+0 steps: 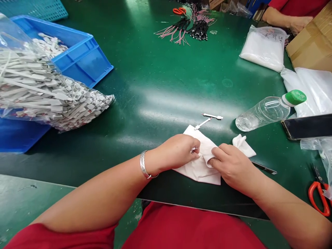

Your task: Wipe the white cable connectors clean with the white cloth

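Observation:
A white cloth lies on the green table near the front edge. My left hand rests on its left part, fingers pinched on a thin small piece I cannot make out. My right hand is closed on a fold of the cloth, facing the left hand. Two small white strips lie just beyond the cloth. A crumpled white wad sits right of my right hand.
A clear bag of white strips rests on a blue bin at left. A lying water bottle, a phone, plastic bags and red scissors are at right. Wire bundles and another person's hand are at the back.

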Available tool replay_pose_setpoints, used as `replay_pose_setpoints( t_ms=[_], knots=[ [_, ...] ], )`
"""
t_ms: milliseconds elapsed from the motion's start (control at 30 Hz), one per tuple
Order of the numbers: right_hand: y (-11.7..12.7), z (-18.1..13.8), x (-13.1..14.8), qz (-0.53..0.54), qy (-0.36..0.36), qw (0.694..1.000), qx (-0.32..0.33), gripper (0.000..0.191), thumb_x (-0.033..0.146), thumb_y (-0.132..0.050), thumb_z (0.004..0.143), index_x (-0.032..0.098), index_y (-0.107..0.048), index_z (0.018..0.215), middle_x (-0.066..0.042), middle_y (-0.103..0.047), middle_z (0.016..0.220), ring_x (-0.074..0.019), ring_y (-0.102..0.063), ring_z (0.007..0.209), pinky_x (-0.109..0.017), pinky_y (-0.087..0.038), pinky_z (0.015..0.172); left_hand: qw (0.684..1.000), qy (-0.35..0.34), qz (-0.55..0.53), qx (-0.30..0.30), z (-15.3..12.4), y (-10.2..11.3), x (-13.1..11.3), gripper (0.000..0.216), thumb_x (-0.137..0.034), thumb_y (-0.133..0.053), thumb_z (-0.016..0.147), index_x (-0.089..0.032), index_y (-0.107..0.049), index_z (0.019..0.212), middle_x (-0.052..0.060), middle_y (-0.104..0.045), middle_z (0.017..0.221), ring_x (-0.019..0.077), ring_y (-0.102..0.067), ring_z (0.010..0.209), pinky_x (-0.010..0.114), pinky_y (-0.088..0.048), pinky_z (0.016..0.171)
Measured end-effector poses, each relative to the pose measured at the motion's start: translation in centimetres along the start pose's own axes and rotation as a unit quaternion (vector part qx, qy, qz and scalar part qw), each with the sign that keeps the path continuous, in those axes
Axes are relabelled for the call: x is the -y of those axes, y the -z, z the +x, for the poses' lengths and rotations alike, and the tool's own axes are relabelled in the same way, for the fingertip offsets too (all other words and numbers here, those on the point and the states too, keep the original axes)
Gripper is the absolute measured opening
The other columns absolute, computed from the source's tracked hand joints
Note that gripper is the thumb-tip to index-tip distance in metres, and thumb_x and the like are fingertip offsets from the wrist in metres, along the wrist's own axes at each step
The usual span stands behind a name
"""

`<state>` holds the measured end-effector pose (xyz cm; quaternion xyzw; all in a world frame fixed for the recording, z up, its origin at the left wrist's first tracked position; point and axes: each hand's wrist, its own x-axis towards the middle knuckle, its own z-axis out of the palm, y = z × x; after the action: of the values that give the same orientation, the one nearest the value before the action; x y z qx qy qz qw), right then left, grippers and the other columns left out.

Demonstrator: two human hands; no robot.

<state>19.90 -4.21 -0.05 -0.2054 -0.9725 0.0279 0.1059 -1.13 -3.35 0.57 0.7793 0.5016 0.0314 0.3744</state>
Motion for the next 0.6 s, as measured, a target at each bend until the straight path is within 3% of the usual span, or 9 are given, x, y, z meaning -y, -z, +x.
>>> replay_pose_setpoints(
  t_ms=[200,367,600],
  knots=[
    [0.3,-0.48,-0.78,0.028,-0.026,0.998,0.042,0.032,-0.008,-0.043,0.069,0.018,-0.062,0.071,-0.006,-0.05,0.071,-0.0194,-0.032,0.067,-0.033,-0.021,0.058,1.0,-0.003,-0.002,0.007,-0.04,0.27,-0.22,0.011,-0.018,-0.059,0.077,-0.017,-0.07,0.077,0.002,-0.071,0.076,0.0146,-0.06,0.067,0.022,-0.035,0.057],
    [0.0,-0.25,-0.63,0.027,-0.019,0.996,0.078,0.027,-0.003,-0.05,0.073,0.018,-0.066,0.08,-0.004,-0.049,0.068,-0.0175,-0.033,0.063,-0.032,-0.022,0.057,1.0,0.005,-0.005,0.009,0.07,0.23,-0.3,0.012,-0.018,-0.058,0.077,-0.017,-0.069,0.076,0.003,-0.072,0.076,0.0149,-0.06,0.069,0.022,-0.036,0.057],
    [0.21,-0.75,-0.85,0.026,-0.035,0.995,0.09,0.026,-0.003,-0.051,0.069,0.019,-0.065,0.075,-0.003,-0.049,0.065,-0.0168,-0.033,0.061,-0.031,-0.02,0.055,1.0,0.012,-0.005,0.007,0.05,0.16,-0.31,0.011,-0.02,-0.059,0.077,-0.017,-0.069,0.075,0.002,-0.07,0.074,0.0144,-0.058,0.066,0.023,-0.034,0.057]
  ],
)
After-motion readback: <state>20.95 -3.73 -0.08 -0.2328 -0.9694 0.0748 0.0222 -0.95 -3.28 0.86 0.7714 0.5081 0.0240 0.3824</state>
